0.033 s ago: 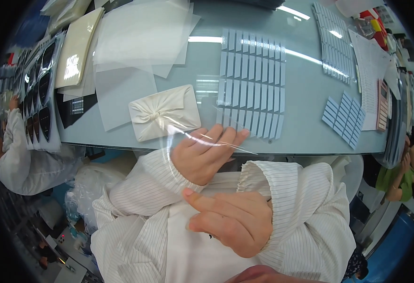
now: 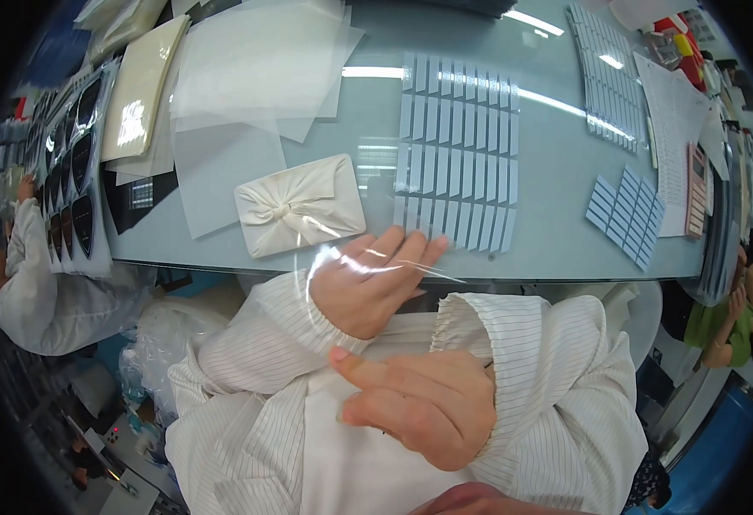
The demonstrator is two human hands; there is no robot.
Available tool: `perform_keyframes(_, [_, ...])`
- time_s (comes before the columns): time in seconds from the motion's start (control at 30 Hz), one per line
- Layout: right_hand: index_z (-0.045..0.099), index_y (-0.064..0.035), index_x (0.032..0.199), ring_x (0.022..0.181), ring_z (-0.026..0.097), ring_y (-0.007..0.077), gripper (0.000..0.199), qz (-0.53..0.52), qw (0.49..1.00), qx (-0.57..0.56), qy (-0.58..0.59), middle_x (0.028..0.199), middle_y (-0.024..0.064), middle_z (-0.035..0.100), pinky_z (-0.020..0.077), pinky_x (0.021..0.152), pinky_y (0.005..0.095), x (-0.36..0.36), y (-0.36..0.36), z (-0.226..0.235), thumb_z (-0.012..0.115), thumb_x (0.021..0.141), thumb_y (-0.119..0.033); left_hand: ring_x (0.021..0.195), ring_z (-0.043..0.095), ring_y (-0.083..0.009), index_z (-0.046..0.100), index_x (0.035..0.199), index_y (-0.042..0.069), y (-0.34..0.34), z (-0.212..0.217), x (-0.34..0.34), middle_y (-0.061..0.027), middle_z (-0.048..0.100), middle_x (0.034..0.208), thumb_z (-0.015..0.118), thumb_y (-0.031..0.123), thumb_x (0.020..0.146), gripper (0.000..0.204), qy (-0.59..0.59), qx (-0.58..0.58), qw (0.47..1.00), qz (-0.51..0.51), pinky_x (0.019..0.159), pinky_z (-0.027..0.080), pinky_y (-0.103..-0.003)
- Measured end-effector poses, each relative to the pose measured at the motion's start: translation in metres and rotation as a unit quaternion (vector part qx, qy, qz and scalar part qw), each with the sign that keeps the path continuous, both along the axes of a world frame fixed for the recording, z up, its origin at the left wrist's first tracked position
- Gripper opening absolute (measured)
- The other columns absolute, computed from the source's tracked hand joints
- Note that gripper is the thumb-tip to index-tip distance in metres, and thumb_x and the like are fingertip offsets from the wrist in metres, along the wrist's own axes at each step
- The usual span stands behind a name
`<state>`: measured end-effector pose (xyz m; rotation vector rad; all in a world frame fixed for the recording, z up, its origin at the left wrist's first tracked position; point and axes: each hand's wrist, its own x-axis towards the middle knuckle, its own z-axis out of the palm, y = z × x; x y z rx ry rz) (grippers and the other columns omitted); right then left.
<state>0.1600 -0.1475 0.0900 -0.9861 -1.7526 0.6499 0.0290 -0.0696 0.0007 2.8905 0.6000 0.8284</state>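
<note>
A clear plastic film (image 2: 329,257) with bright glare arches over the back of my left hand (image 2: 363,283). That hand lies at the front table edge, its fingers stretched out toward the light-blue pieces (image 2: 458,154), the tips near the lowest row. Lower down, in front of my chest, my right hand (image 2: 428,403) is bent, with its index finger and thumb pointing left. The film's lower edge runs to its index fingertip and seems gripped there, though the contact is hard to see. To the left of my left hand lies a knotted cream cloth bundle (image 2: 303,206).
Translucent sheets (image 2: 256,77) overlap beside a cream packet (image 2: 145,86) at the left. At the right are more blue pieces (image 2: 625,215), a paper sheet (image 2: 668,112) and a pink calculator-like object (image 2: 695,189). Other people sit at both sides.
The glare on the clear film has shifted slightly. Both my hands have moved a very little to the left.
</note>
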Motion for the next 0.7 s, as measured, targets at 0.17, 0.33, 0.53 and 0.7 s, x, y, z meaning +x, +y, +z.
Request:
perform_keyframes(0.17, [0.057, 0.0039, 0.103, 0.060, 0.069, 0.0228, 0.032, 0.049, 0.995, -0.028, 0.077, 0.104, 0.0297, 0.071, 0.0503, 0.048, 0.0271, -0.003, -0.008, 0.000, 0.078, 0.080, -0.003, 0.115, 0.063, -0.0286, 0.063, 0.128, -0.006, -0.004, 0.017, -0.011, -0.0142, 0.062, 0.129, 0.072, 0.005, 0.071, 0.058, 0.039, -0.125, 0.991, -0.015, 0.093, 0.056, -0.034])
perform_keyframes(0.33, [0.057, 0.0053, 0.106, 0.062, 0.070, 0.0232, 0.034, 0.068, 0.991, -0.050, 0.101, 0.103, 0.0295, 0.070, 0.0522, 0.049, 0.0282, -0.003, -0.011, 0.008, 0.078, 0.081, -0.004, 0.119, 0.063, -0.0309, 0.065, 0.122, -0.008, 0.000, 0.026, -0.017, -0.0189, 0.064, 0.129, 0.063, 0.001, 0.066, 0.057, 0.047, -0.141, 0.988, -0.038, 0.095, 0.056, -0.034])
perform_keyframes(0.53, [0.059, 0.0057, 0.105, 0.069, 0.072, 0.0255, 0.029, 0.089, 0.989, -0.066, 0.102, 0.106, 0.0292, 0.069, 0.0542, 0.053, 0.0292, 0.005, -0.009, 0.010, 0.073, 0.082, -0.004, 0.114, 0.065, -0.0303, 0.066, 0.120, -0.004, 0.020, 0.038, -0.024, -0.0175, 0.065, 0.127, 0.063, 0.004, 0.074, 0.047, 0.078, -0.170, 0.977, -0.105, 0.090, 0.055, -0.038])
perform_keyframes(0.7, [0.062, 0.0104, 0.106, 0.073, 0.070, 0.0309, 0.028, 0.023, 0.995, 0.006, -0.097, 0.103, 0.0276, 0.068, 0.0546, 0.056, 0.0333, 0.029, 0.013, 0.001, 0.070, 0.080, 0.003, 0.114, 0.064, -0.0286, 0.066, 0.117, -0.001, 0.034, 0.038, -0.018, -0.0143, 0.064, 0.127, 0.068, 0.006, 0.073, 0.045, 0.087, -0.163, 0.976, -0.116, 0.090, 0.052, -0.038])
